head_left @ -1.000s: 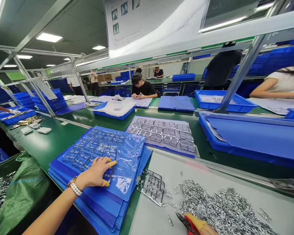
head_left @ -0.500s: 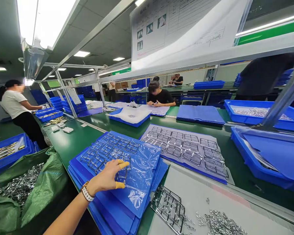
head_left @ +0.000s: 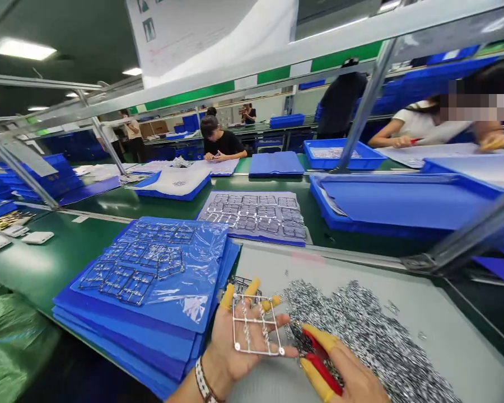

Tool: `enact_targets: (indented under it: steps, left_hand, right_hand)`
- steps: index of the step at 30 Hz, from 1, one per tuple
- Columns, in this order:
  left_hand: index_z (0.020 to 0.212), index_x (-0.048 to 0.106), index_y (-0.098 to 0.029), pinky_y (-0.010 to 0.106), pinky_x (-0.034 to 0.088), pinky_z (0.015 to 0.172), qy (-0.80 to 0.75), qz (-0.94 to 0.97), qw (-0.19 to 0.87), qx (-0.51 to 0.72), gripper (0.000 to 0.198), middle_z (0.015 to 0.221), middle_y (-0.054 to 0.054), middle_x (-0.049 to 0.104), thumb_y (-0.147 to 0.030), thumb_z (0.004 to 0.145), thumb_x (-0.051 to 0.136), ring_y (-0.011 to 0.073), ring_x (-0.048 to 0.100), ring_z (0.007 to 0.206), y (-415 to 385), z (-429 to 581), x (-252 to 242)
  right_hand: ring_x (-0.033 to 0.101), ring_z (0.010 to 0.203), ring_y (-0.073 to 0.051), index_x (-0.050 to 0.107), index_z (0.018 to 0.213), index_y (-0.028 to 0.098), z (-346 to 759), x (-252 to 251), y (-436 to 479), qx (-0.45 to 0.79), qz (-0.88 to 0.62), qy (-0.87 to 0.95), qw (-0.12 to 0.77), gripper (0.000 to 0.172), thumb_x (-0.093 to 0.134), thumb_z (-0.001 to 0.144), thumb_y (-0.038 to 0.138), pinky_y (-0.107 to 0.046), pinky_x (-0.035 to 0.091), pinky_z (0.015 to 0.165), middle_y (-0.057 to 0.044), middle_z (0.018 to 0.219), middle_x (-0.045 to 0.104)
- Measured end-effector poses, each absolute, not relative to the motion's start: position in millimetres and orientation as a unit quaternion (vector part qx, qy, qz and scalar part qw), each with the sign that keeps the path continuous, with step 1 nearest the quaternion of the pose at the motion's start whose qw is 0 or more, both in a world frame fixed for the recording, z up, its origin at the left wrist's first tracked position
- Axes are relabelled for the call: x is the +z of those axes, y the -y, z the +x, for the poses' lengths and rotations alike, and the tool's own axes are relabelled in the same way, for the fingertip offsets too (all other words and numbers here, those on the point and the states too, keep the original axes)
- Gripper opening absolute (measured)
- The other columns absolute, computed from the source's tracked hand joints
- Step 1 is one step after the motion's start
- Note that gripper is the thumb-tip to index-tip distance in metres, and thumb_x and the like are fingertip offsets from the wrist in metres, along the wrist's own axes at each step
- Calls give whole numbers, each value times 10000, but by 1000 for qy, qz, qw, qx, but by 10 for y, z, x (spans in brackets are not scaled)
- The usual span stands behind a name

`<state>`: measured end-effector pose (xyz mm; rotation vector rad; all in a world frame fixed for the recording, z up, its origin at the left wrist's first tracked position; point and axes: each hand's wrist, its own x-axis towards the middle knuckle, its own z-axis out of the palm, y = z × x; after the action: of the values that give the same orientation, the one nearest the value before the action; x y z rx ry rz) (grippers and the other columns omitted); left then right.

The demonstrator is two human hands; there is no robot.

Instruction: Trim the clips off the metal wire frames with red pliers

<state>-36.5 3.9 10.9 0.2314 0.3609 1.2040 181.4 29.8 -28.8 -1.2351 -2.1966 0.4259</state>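
Note:
My left hand (head_left: 231, 336), palm up with yellow tape on several fingertips, holds a shiny silver sprue frame (head_left: 254, 321) with small parts along its inner bars. The frame lies across the palm and fingers. In my right hand (head_left: 348, 364) are red-handled nippers (head_left: 322, 358), their dark jaws beside the left fingertips and the frame's right edge. Beneath and beyond the nippers spreads a heap of small silver parts (head_left: 361, 313) on a pale grey mat (head_left: 457, 330). Behind the left fingers, more sprue frames (head_left: 246, 284) are partly hidden.
Left of my hands, stacked blue sheets (head_left: 147, 336) carry sprue frames under clear film. A further sheet of frames (head_left: 252, 210) lies behind the mat. Blue trays (head_left: 386, 224) stand at the back right. A slanting metal post (head_left: 479, 229) rises at right. Co-workers sit across the benches.
The view has turned right. My left hand has moved from the blue stack to above the mat and now holds a sprue frame. My right hand has come into view with nippers.

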Motion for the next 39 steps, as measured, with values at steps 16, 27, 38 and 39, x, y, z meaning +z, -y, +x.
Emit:
enact_targets:
  steps: [16,27,38,39]
  left_hand:
    - [879,661,-180,322,471,582,-215,-7,816,536,356,671,39,658,-497,848,502,192,611,607,-407,-101,-302]
    - [1313,520,-202,302,470,704,-279,88,742,603,565,1040,95,681,-549,874,444,197,635,824,-462,-102,-348]
    - [1336,507,-182,380,414,940,-284,141,738,595,563,1106,104,680,-520,898,401,247,622,1008,-401,-56,-329]
    - [1333,510,-182,384,414,941,-291,142,736,594,557,1101,102,682,-515,900,403,248,622,1008,-400,-56,-338]
  right_hand:
    - [625,888,-210,478,1217,203,1416,-533,-430,84,-482,799,350,368,438,854,162,-376,521,779,-81,984,642]
    - [614,782,-240,594,1030,214,1352,-143,-514,30,-487,844,222,233,529,808,248,-374,473,706,-53,836,653]
    - [630,822,-243,612,1042,207,1258,-38,-471,58,-497,855,138,242,553,809,242,-374,478,741,-60,885,674]
    - [630,827,-243,616,1039,208,1257,-31,-469,61,-500,854,132,241,553,809,240,-374,476,748,-61,888,675]
